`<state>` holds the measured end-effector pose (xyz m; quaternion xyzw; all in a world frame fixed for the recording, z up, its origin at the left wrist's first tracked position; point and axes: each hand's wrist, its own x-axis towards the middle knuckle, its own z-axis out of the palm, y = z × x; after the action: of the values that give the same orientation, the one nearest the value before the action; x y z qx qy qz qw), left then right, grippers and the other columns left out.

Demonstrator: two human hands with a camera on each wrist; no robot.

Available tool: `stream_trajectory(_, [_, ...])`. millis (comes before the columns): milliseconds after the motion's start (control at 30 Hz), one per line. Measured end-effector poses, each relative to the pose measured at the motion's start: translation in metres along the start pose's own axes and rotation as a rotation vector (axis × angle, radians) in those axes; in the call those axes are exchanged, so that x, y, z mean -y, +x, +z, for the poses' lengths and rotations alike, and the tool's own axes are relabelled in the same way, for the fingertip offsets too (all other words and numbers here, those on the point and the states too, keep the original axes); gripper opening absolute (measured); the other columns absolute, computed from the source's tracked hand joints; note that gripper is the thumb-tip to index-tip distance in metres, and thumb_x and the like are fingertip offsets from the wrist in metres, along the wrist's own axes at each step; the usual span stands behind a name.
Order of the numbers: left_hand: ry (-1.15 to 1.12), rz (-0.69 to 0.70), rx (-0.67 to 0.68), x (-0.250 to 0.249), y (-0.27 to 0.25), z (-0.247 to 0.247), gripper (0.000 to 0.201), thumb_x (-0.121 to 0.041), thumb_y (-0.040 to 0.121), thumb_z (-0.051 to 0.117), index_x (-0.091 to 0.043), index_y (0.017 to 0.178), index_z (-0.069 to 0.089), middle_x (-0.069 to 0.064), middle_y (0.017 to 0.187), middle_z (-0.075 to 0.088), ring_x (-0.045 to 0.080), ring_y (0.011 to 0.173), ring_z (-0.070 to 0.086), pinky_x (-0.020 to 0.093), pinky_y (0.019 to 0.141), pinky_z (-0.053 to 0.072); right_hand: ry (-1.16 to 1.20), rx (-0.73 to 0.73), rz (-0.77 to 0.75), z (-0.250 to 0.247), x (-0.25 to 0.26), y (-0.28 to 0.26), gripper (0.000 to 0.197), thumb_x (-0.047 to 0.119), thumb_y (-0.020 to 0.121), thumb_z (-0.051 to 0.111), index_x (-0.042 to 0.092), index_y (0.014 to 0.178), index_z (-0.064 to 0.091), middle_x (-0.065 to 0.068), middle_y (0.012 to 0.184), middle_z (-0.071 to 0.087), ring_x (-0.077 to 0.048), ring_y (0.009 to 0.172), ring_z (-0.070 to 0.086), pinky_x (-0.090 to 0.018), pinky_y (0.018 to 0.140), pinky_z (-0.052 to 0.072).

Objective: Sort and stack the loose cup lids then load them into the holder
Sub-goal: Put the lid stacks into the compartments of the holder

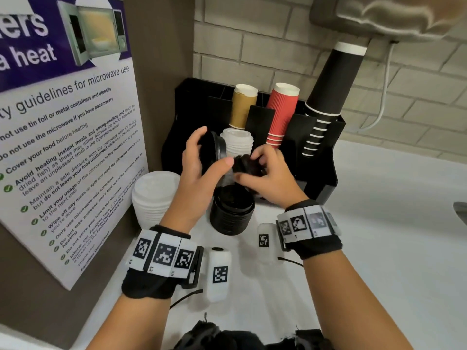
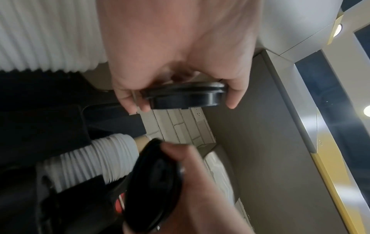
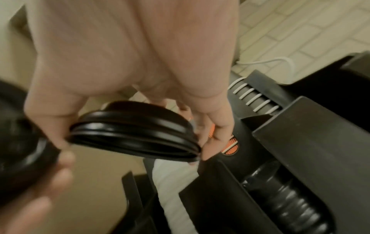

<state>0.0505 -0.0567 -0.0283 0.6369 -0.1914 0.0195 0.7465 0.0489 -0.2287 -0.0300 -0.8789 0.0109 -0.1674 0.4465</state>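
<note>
The left hand (image 1: 199, 170) grips 1 black lid (image 1: 219, 147) by its rim; the right hand (image 1: 270, 178) holds 2 nested black lids (image 3: 134, 131) before the holder (image 1: 316, 152).

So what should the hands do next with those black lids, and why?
Probably press the right hand's black lids onto the black lid the left hand holds: each hand grips matching lids, almost touching, above the black stack on the counter.

Bare forearms; each wrist wears a black wristband (image 1: 149, 286) topped by white tags (image 1: 164, 255) printed with black square codes.
</note>
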Motion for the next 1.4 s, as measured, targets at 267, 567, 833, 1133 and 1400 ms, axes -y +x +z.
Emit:
stream_trajectory(267, [-0.012, 0.025, 0.220, 0.017, -0.006, 0.013, 0.076, -0.042, 0.066, 0.076, -0.038, 0.133, 0.040, -0.014, 0.128, 0.055, 0.011, 0.121, 0.056, 0.042, 0.101, 0.049, 0.688, 0.179, 0.086, -0.020, 0.022, -0.023, 0.038, 0.027, 0.081, 0.063, 0.030, 0.118, 0.054, -0.011, 0.105, 0.053, -0.026, 0.092, 0.061, -0.040, 0.072, 0.052])
stream_trajectory(567, [0.007, 0.101, 0.254, 0.015, -0.006, 0.009, 0.080, -0.036, 0.064, 0.081, -0.040, 0.135, 0.044, -0.015, 0.133, 0.051, 0.009, 0.123, 0.055, 0.033, 0.099, 0.050, 0.602, 0.317, 0.072, -0.018, 0.025, -0.033, 0.041, 0.027, 0.081, 0.069, 0.038, 0.118, 0.059, -0.011, 0.116, 0.059, -0.026, 0.100, 0.067, -0.039, 0.080, 0.057])
stream_trajectory(833, [0.047, 0.049, 0.299, 0.017, -0.006, 0.004, 0.100, -0.035, 0.056, 0.088, -0.042, 0.143, 0.038, -0.010, 0.140, 0.047, 0.015, 0.128, 0.052, 0.049, 0.103, 0.047, 0.555, 0.325, 0.068, -0.029, 0.029, -0.033, 0.058, 0.027, 0.069, 0.078, 0.032, 0.123, 0.057, 0.001, 0.104, 0.070, -0.019, 0.092, 0.070, -0.026, 0.070, 0.055])
stream_trajectory(1133, [0.005, 0.036, 0.294, 0.022, -0.005, 0.007, 0.104, -0.032, 0.054, 0.089, -0.053, 0.141, 0.036, -0.008, 0.148, 0.040, 0.015, 0.135, 0.045, 0.050, 0.103, 0.046, 0.426, 0.292, 0.013, -0.028, 0.030, -0.029, 0.061, 0.018, 0.066, 0.081, 0.029, 0.120, 0.057, 0.000, 0.107, 0.063, -0.013, 0.091, 0.068, -0.026, 0.076, 0.054])
stream_trajectory(1400, [-0.031, 0.094, 0.093, 0.017, 0.002, -0.004, 0.072, -0.039, 0.063, 0.087, -0.048, 0.123, 0.047, -0.016, 0.137, 0.043, -0.004, 0.121, 0.051, 0.015, 0.089, 0.050, -0.023, -0.077, 0.003, -0.063, -0.003, 0.040, 0.066, 0.018, 0.068, 0.085, 0.025, 0.125, 0.052, -0.008, 0.121, 0.046, -0.021, 0.109, 0.057, -0.026, 0.095, 0.047])
